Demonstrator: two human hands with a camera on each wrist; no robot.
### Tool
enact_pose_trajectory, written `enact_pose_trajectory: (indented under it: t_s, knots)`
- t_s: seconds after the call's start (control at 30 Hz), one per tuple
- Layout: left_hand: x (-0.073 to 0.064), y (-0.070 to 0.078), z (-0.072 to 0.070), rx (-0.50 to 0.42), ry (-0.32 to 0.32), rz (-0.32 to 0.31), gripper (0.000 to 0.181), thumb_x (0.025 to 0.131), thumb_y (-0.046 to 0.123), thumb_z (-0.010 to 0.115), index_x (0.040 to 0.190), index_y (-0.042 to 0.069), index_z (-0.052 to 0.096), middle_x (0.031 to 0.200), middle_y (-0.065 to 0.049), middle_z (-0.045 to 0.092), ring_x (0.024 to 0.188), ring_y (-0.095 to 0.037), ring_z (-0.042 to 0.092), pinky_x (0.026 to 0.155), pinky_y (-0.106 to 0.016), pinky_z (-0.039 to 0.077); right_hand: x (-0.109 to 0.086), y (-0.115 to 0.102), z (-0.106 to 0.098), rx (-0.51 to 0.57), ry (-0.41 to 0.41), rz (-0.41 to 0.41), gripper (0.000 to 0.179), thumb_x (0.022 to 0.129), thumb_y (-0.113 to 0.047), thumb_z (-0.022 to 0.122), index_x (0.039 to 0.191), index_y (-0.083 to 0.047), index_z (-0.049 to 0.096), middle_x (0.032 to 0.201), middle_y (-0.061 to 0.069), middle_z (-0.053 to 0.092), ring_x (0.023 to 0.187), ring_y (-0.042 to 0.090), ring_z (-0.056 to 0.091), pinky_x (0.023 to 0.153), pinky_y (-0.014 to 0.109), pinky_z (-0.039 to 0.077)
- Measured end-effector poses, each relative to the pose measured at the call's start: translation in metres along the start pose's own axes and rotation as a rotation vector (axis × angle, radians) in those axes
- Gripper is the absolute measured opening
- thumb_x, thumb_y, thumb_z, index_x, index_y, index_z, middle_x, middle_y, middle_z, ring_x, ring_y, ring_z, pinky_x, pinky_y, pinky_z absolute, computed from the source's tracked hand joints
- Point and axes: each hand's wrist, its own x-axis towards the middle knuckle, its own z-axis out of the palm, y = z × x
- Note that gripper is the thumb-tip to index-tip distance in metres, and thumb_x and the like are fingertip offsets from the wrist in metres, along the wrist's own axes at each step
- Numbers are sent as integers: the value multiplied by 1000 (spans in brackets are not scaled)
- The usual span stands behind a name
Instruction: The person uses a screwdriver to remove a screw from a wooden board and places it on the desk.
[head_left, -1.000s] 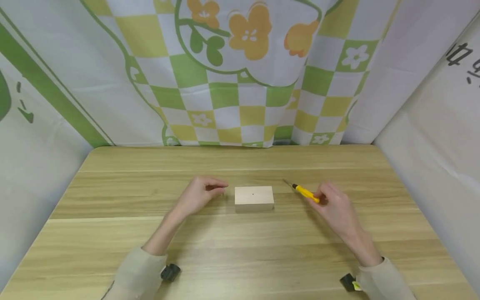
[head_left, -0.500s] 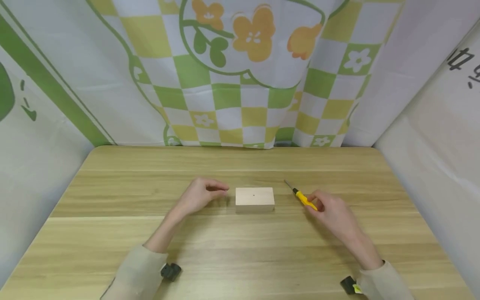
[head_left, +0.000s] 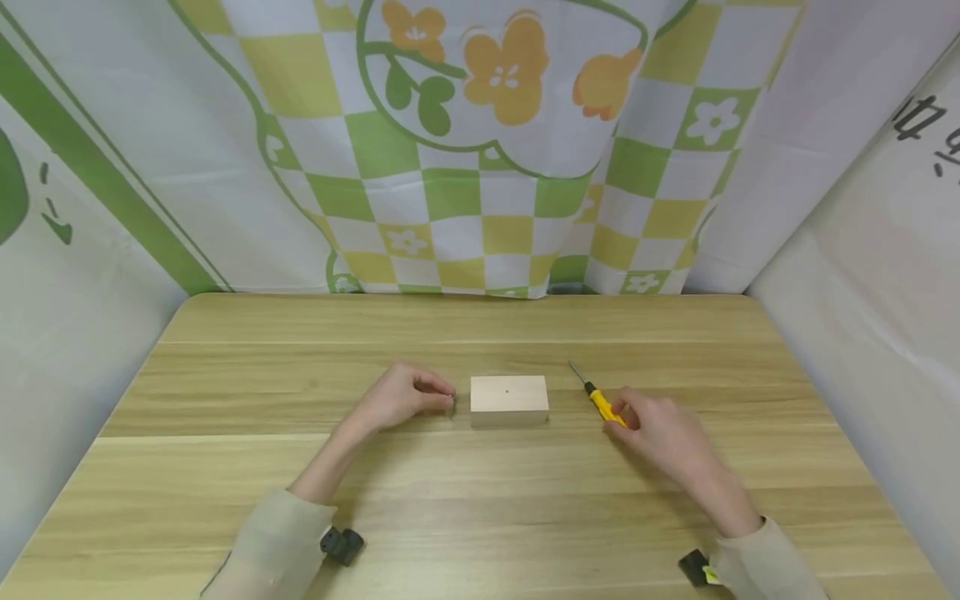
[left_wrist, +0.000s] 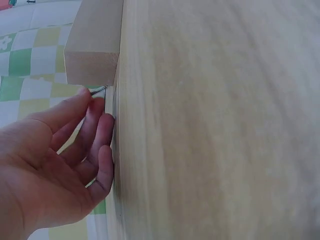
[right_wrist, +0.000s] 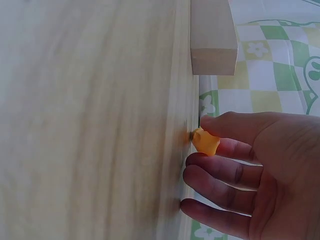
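A pale wooden block (head_left: 508,393) with a small dark hole in its top face lies on the table between my hands. My left hand (head_left: 405,395) is just left of the block, pinching a small screw (left_wrist: 98,90) between thumb and forefinger. The screw's threaded shank points towards the table. To the right of the block, my right hand (head_left: 660,429) pinches the yellow handle of a screwdriver (head_left: 602,406). Its metal shaft points up and left, low over or on the table. From the right wrist, the rounded handle end (right_wrist: 206,142) shows between thumb and fingers.
The wood-grain table (head_left: 480,508) carries the block and reaches back to a checked, flowered curtain (head_left: 450,192). White cloth walls (head_left: 877,317) stand along both sides. Small dark cameras (head_left: 342,546) sit at both wrists.
My right hand has come lower and slightly left, the screwdriver swinging steeper and sinking towards the table. My left hand has dropped a little with the screw. The block stays put.
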Motion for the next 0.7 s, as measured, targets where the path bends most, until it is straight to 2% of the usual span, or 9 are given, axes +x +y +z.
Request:
enact_pose_trajectory:
  t_s: [0.23, 0.4, 0.7]
  knots:
    - [0, -3, 1, 39, 10, 40, 14, 89, 20, 75, 100, 13, 79, 107, -4, 76, 107, -25, 68, 98, -49, 53, 0, 0, 0, -6, -23, -2, 22, 85, -29, 77, 98, -15, 66, 72, -7, 62, 57, 6, 50, 47, 23, 41]
    - [1, -5, 2, 110, -3, 35, 13, 90, 23, 74, 100, 17, 79, 108, -2, 76, 113, -28, 66, 104, -56, 47, 0, 0, 0, -10, -31, -5, 23, 86, -32, 77, 97, -16, 65, 72, -8, 62, 58, 5, 50, 48, 23, 41]
    - [2, -4, 3, 178, -12, 14, 12, 89, 24, 74, 99, 19, 79, 107, 0, 76, 109, -24, 66, 100, -53, 49, -2, 3, 3, -23, -20, -32, 26, 85, -37, 78, 97, -18, 64, 69, -12, 57, 55, 4, 46, 46, 21, 38]
